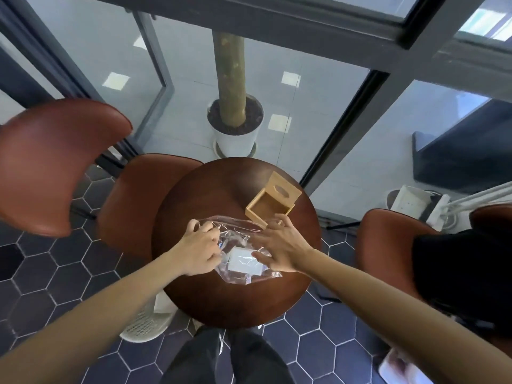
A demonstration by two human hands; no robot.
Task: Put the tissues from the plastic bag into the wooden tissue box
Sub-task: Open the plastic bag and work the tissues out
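At far left a brown chair (58, 164) stands beside the round desk (221, 300). On the desk, the left hand (198, 248) has its fingers (213, 238) clenched on the near-left edge of the clear plastic bag (235, 231). White tissues (243, 261) lie inside the bag. The right hand (279, 245) rests on the bag's right side, fingers spread and released. Just beyond it sits the wooden tissue box (270, 207), empty, its slotted lid (285, 188) propped against it.
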